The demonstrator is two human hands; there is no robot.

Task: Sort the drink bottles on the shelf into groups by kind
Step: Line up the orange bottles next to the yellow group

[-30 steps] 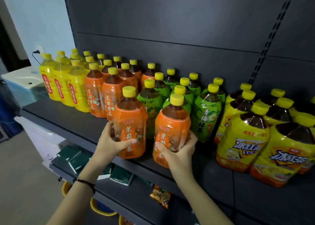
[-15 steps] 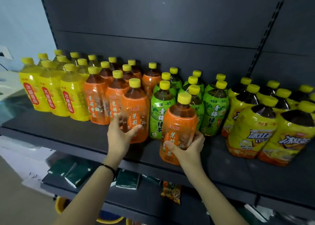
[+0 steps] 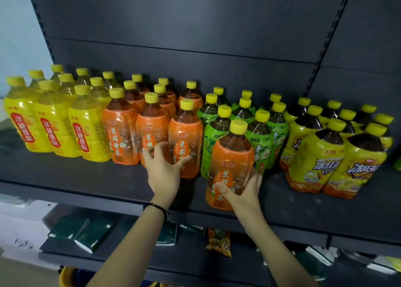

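Yellow-capped bottles stand in groups on the dark shelf (image 3: 86,178): clear yellow-label bottles (image 3: 52,130) at the left, then orange tea bottles (image 3: 121,134), green tea bottles (image 3: 262,139), and dark iced tea bottles (image 3: 314,160) at the right. My left hand (image 3: 165,171) grips an orange tea bottle (image 3: 184,134) that stands at the right end of the orange group, thumb on its front. In front of the green bottles, near the shelf's front edge, my right hand (image 3: 243,191) holds a second orange tea bottle (image 3: 230,154).
The shelf's dark back panel rises right behind the bottles. On a lower shelf lie dark green packets (image 3: 86,232) and a snack bag (image 3: 219,241). A yellow basket rim (image 3: 67,276) shows at the bottom left. Bare shelf runs along the front edge.
My left hand has pushed its orange bottle back and left against the orange group. The right hand's orange bottle has stayed in front of the green ones. My view has shifted left.
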